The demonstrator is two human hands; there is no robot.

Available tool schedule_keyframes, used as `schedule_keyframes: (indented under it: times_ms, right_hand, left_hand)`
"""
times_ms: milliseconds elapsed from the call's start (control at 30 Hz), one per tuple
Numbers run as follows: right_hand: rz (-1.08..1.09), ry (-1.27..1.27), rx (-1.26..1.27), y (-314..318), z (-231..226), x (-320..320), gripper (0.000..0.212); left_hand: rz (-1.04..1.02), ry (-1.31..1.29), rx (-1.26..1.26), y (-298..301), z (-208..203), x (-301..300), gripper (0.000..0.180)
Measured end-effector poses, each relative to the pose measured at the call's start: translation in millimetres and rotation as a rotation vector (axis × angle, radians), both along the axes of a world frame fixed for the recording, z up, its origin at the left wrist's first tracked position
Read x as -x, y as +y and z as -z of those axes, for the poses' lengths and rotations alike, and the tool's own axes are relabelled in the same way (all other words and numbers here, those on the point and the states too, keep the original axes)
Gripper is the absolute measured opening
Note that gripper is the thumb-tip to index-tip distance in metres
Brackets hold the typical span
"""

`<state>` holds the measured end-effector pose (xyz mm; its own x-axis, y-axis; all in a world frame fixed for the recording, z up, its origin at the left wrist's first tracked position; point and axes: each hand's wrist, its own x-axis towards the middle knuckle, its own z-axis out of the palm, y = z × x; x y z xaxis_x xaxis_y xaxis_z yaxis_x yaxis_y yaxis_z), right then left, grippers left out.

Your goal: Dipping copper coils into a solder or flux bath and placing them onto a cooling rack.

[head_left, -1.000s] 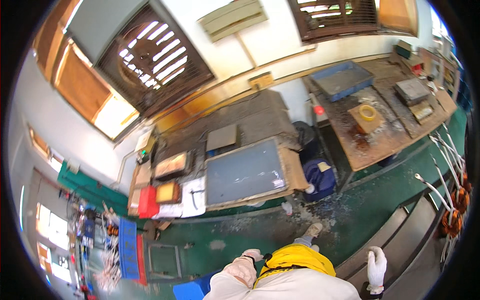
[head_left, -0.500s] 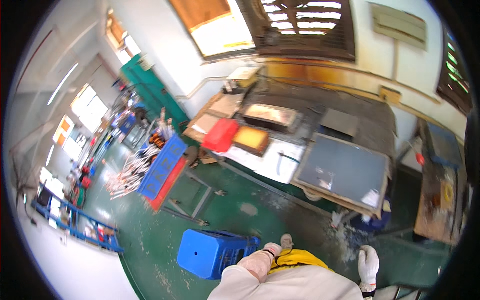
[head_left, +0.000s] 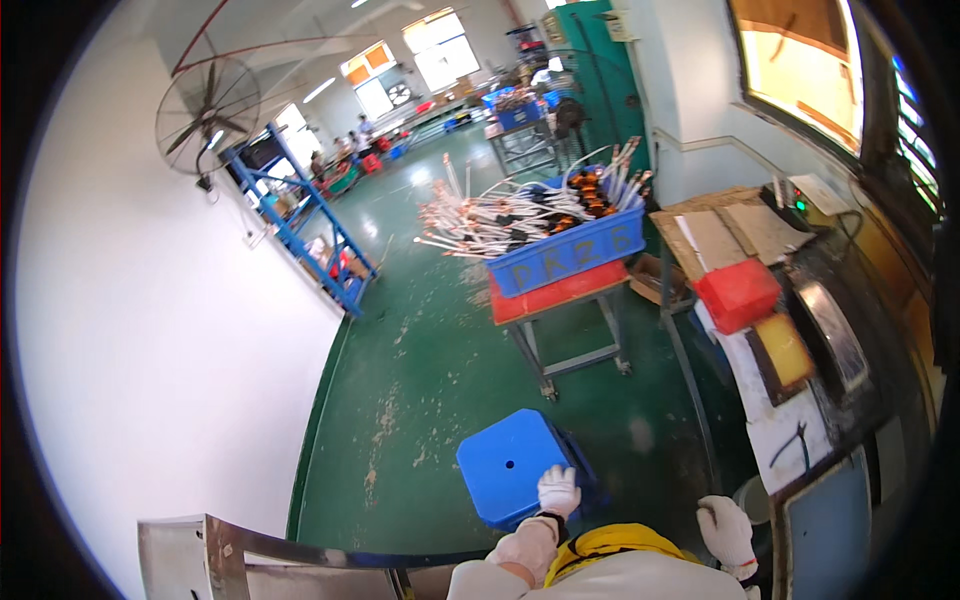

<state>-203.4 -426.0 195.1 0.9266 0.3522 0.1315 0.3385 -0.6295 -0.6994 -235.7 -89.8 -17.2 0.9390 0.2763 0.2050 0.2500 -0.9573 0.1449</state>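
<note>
stool (head_left: 510, 465) before left hand (head_left: 557, 491) | crate (head_left: 570, 250) on stand behind

Bright daylight from far windows (head_left: 440, 45), glare on green floor (head_left: 440, 330), fisheye bending, black rim vignette

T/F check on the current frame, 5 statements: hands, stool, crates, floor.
1. Both hands wear white gloves. True: left hand, right hand.
2. The left hand is at the edge of a blue stool. True; whether it grips it cannot be told.
3. The right hand holds a red box. False: it is empty, and the red box sits on the bench farther off.
4. The blue crate of long tubes stands on the floor. False: it sits on a red crate on a metal stand.
5. The floor is bare grey concrete. False: it is painted green, worn in patches.
</note>
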Motion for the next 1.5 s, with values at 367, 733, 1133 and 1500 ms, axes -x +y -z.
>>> schedule_keyframes:
  times_ms: [367, 733, 1133, 1500]
  right_hand:
    - [-0.349, 0.106, 0.067, 85, 3, -142, 0.017]
    - [-0.282, 0.400, 0.053, 136, 16, -313, 0.023]
    - [-0.268, 0.502, 0.032, 184, 82, -412, 0.026]
    - [0.758, 1.064, 0.558, 211, 294, -265, 0.031]
  left_hand:
    - [-0.404, 0.230, -0.048, 22, 37, 72, 0.051]
    - [-0.814, 0.936, 0.355, 89, 25, -77, 0.048]
    - [0.084, -0.080, 0.208, 204, -142, -406, 0.036]
    - [0.517, 0.203, -0.057, 308, -152, -664, 0.072]
